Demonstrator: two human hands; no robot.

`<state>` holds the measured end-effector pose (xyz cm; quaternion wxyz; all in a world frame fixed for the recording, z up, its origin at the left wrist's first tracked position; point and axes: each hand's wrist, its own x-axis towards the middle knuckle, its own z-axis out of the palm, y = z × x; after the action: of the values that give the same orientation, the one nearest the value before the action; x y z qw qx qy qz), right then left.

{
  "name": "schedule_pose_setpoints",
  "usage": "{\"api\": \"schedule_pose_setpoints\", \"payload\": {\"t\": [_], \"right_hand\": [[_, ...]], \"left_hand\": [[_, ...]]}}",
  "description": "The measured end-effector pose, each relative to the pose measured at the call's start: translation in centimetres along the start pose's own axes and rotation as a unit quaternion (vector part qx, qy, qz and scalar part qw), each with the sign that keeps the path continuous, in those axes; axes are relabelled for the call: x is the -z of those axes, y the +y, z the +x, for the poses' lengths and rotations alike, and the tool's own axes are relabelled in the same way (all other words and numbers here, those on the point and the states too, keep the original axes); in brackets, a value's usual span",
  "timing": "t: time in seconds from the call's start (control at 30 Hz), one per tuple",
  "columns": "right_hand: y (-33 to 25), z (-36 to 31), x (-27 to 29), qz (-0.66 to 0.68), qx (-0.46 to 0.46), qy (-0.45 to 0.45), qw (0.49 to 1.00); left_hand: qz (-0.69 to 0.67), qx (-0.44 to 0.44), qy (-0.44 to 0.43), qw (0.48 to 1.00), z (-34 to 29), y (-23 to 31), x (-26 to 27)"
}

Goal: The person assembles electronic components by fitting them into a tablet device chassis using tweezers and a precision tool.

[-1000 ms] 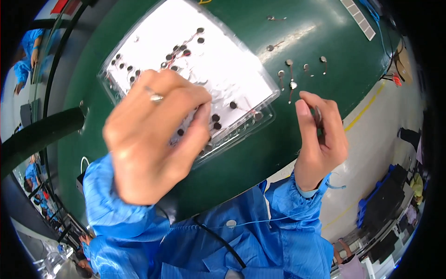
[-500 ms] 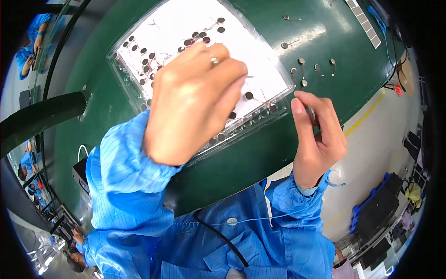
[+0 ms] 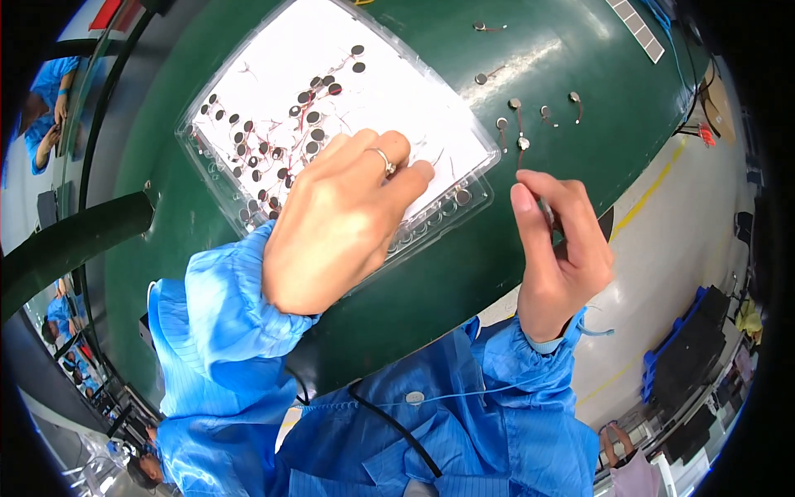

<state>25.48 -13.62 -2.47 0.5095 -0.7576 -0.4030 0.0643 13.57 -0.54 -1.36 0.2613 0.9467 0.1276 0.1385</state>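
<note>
My left hand (image 3: 339,224), with a ring on one finger, reaches over a clear plastic tray (image 3: 489,184) lined with a white sheet (image 3: 414,91). Its fingers are curled down, and their tips and whatever they hold are hidden. Scattered on the sheet are several black discs (image 3: 358,50) with thin red wires. To the right of the tray my right hand (image 3: 563,248) pinches thumb against forefinger. A thin wire runs from its fingertips to a small silvery disc (image 3: 523,143) just beyond them.
Several more wired discs (image 3: 514,103) lie on the green table (image 3: 397,323) at the right. A strip of pale squares (image 3: 636,29) and blue cables (image 3: 662,16) are near the far right edge. A dark curved arm (image 3: 83,224) juts in from the left. Other people in blue (image 3: 50,99) work beyond it.
My left hand has come nearer to me over the tray, uncovering more black discs. My right fingertips have drawn closer together by the silvery disc. The whole view has shifted slightly.
</note>
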Motion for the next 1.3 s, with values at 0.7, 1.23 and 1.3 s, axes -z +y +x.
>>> {"api": "schedule_pose_setpoints", "payload": {"t": [0.7, 1.23, 1.3], "right_hand": [[-1.1, -0.1, -1.0, 0.026, 0.032, -0.055, 0.998], [-1.0, 0.0, -1.7, 0.029, 0.186, -0.063, 0.98], [-1.3, 0.0, -1.6, 0.038, 0.174, -0.073, 0.981]], "left_hand": [[-0.071, 0.023, -0.005, 0.997, -0.5, 0.9, 1.4], [-0.605, 0.342, -0.024, 0.719, 0.0, 2.0, 2.9], [-0.62, 0.348, -0.026, 0.703, 0.0, 1.9, 2.8]]}}
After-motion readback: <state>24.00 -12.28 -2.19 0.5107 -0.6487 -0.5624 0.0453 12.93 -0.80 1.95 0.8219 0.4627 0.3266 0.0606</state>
